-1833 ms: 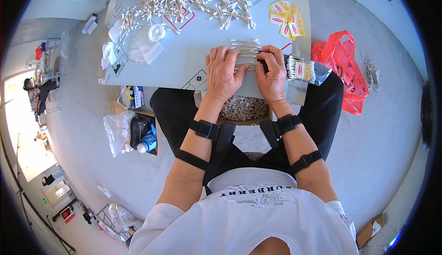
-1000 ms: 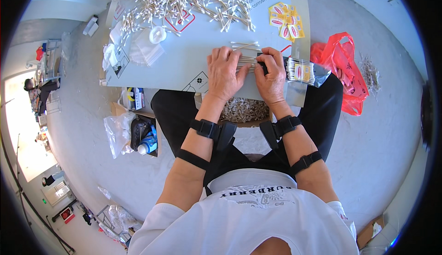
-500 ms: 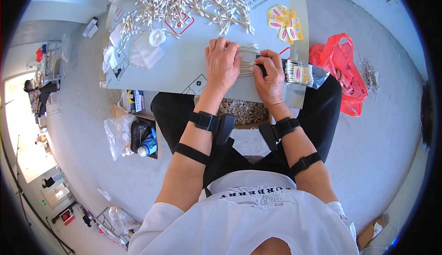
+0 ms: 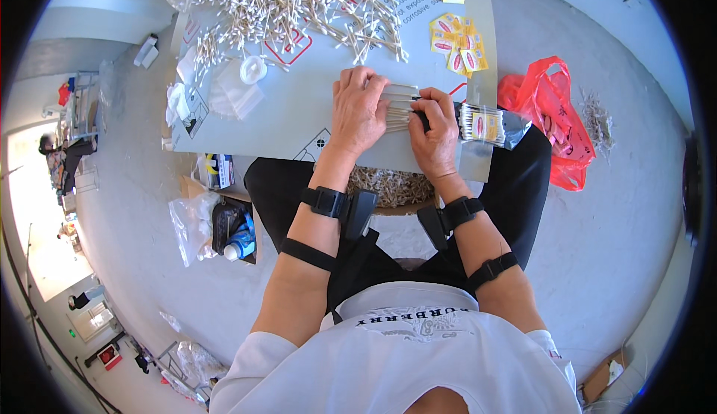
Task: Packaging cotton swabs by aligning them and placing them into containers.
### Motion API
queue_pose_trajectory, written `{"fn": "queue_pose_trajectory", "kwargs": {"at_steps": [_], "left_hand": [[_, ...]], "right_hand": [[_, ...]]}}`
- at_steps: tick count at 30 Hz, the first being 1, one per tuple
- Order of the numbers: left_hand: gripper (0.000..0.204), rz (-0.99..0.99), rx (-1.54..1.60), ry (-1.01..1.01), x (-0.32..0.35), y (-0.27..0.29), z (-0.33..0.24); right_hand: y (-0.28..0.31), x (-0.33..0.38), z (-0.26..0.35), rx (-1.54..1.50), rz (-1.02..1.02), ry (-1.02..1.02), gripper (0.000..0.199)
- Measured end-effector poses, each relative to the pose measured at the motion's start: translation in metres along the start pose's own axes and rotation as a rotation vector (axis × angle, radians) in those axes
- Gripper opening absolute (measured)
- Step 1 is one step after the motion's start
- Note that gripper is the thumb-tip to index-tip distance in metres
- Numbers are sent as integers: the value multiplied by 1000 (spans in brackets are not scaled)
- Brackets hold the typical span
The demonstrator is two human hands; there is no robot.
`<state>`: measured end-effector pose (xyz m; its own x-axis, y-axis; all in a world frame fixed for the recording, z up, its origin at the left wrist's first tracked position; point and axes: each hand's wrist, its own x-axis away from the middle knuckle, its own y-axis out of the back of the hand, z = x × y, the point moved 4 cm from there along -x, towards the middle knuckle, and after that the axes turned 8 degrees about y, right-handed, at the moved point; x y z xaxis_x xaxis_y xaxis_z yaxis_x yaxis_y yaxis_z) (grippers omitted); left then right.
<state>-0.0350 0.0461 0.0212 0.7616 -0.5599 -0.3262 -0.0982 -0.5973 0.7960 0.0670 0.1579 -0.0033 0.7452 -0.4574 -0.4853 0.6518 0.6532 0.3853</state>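
Observation:
White cotton swabs [image 4: 398,115] lie side by side between my hands near the table's front edge. My left hand [image 4: 357,113] has its fingers bent and closed at their left ends, and its palm hides part of them. Over their right part, my right hand [image 4: 437,136] curls thumb and fingers around the swabs and a small black piece [image 4: 420,120], mostly covered. Just right of that hand lies a clear packet of swabs [image 4: 484,124] with a yellow card in it. A dark shiny sheet [image 4: 515,128] sticks out beyond the packet.
A big heap of loose swabs [image 4: 291,7] covers the table's far side. Yellow cards [image 4: 459,42] lie at the far right, clear bags [image 4: 235,94] and a round white lid [image 4: 253,69] at the left. A red plastic bag [image 4: 556,115] hangs right of the table; a swab box [image 4: 392,187] sits below.
My left fingers have straightened slightly and shifted over the swabs. A swab that lay slanted at the top now lies level with the others. My right hand has barely moved.

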Motion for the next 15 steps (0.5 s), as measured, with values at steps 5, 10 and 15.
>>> {"fn": "queue_pose_trajectory", "kwargs": {"at_steps": [5,10,15], "left_hand": [[22,-29,-76,20,-1,-2,-4],[15,19,-56,136,-10,-7,-4],[26,-17,-179,253,-54,-28,-10]], "right_hand": [[1,0,-1,-1,-11,9,14],[1,-1,0,-7,-7,-19,15],[1,-1,2,-71,-11,-45,14]]}}
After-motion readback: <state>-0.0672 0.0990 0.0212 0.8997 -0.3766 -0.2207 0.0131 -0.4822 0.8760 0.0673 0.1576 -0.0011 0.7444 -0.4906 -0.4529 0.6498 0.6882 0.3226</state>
